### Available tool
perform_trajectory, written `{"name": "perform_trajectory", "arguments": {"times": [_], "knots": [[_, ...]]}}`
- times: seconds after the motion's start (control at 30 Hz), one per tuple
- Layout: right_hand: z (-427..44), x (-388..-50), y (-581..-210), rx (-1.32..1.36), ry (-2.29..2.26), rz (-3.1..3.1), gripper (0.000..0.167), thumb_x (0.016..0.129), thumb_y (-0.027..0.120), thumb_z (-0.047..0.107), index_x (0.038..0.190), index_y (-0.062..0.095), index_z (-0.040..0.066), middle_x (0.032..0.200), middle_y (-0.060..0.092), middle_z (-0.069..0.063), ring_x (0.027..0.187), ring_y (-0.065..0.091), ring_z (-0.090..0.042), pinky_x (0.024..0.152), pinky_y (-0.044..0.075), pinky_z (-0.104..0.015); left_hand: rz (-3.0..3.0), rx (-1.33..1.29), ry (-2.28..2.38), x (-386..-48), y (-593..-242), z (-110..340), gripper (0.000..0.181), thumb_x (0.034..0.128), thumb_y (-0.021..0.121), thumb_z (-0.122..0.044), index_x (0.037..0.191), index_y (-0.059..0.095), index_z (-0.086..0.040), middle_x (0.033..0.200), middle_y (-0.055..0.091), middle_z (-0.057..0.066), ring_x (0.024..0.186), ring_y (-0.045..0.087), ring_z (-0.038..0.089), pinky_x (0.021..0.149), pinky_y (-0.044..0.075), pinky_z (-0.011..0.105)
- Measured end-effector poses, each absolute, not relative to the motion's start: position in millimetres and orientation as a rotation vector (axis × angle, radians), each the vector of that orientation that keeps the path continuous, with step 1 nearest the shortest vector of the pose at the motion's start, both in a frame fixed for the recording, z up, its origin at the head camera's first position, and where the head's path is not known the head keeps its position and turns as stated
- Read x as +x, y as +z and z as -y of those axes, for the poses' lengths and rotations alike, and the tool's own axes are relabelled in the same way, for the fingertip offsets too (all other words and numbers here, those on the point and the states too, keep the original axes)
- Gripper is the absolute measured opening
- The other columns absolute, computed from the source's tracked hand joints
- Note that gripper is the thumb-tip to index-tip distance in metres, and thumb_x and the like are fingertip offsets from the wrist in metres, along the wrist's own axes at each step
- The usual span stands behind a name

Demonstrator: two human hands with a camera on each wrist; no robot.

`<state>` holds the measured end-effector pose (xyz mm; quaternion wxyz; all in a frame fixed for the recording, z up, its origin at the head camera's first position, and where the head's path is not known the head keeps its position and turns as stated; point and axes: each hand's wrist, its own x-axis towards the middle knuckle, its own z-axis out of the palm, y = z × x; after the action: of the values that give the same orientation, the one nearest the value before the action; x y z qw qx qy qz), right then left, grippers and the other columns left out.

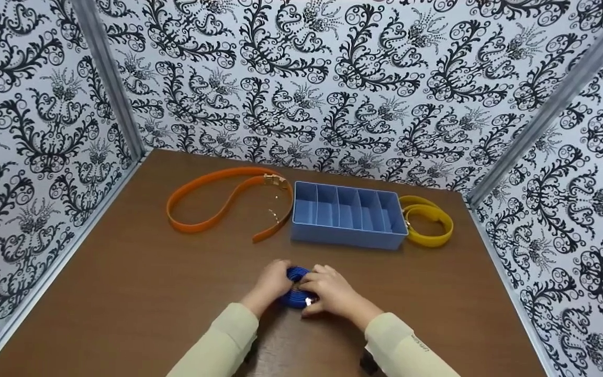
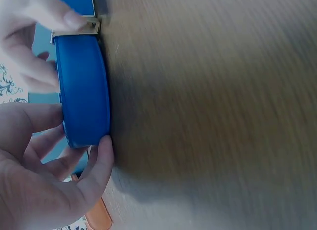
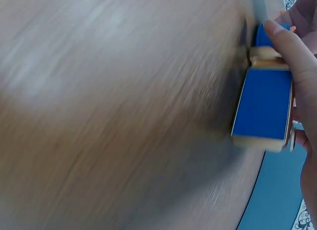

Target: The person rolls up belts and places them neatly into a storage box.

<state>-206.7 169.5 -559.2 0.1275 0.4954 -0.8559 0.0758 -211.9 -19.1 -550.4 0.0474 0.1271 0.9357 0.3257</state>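
Note:
A blue belt (image 1: pixel 295 300), wound into a round coil, stands on its edge at the middle front of the table. My left hand (image 1: pixel 273 280) grips the coil's left side, its fingertips on the strap in the left wrist view. From the right, my right hand (image 1: pixel 331 289) holds the coil, with fingers reaching over its top. In the right wrist view the thumb lies by the gold metal fitting (image 3: pixel 267 63) on the blue strap. The inner turns of the coil are partly hidden by the fingers.
Behind the hands stands a blue-grey box (image 1: pixel 348 236) with several compartments. An orange belt (image 1: pixel 191 228) lies in a loose curve left of it, one end beside the box. A coiled yellow belt (image 1: pixel 437 240) touches its right side. Patterned walls (image 1: pixel 301 94) enclose the table (image 1: pixel 176 293).

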Motion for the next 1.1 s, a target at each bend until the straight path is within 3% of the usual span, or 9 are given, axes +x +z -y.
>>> {"name": "perform_trajectory", "arguments": {"times": [0.27, 0.63, 0.9, 1.1], "knots": [[-178.5, -208.4, -551.3, 1.517, 0.041, 2.555, 0.059, 0.066, 0.086, 0.048, 0.116, 0.072, 0.02, 0.114, 0.067, 0.01, 0.095, 0.051, -0.016, 0.079, 0.041, -0.033, -2.79, 0.507, 0.994, -214.5, -547.7, 21.0, 0.039, 0.0768, 0.065, 0.009, 0.115, 0.07, 0.0, 0.113, 0.067, 0.016, 0.107, 0.061, 0.034, 0.093, 0.048, 0.045], [-170.2, -209.2, -553.2, 1.542, 0.158, 2.478, 0.049, 0.063, 0.086, 0.051, 0.1, 0.077, 0.021, 0.095, 0.069, 0.01, 0.09, 0.052, -0.018, 0.074, 0.039, -0.033, -2.756, 0.652, 1.022, -215.9, -549.1, 25.4, 0.042, 0.0729, 0.064, 0.011, 0.113, 0.071, -0.001, 0.111, 0.068, 0.014, 0.104, 0.062, 0.032, 0.091, 0.048, 0.045], [-165.0, -209.2, -558.0, 1.51, 0.203, 2.445, 0.042, 0.061, 0.087, 0.047, 0.094, 0.079, 0.024, 0.089, 0.068, 0.012, 0.085, 0.052, -0.017, 0.072, 0.038, -0.032, -2.717, 0.832, 1.018, -218.4, -549.0, 40.6, 0.033, 0.0853, 0.067, 0.001, 0.118, 0.065, 0.002, 0.114, 0.066, 0.017, 0.108, 0.06, 0.035, 0.094, 0.045, 0.049], [-164.8, -206.9, -558.1, 1.48, 0.252, 2.496, 0.042, 0.061, 0.088, 0.045, 0.095, 0.079, 0.023, 0.09, 0.069, 0.013, 0.083, 0.047, -0.015, 0.072, 0.037, -0.03, -2.956, 1.169, 0.732, -217.8, -544.0, 55.8, 0.013, 0.0887, 0.064, -0.003, 0.099, 0.071, -0.007, 0.101, 0.062, 0.01, 0.093, 0.06, 0.028, 0.083, 0.05, 0.043]]}}
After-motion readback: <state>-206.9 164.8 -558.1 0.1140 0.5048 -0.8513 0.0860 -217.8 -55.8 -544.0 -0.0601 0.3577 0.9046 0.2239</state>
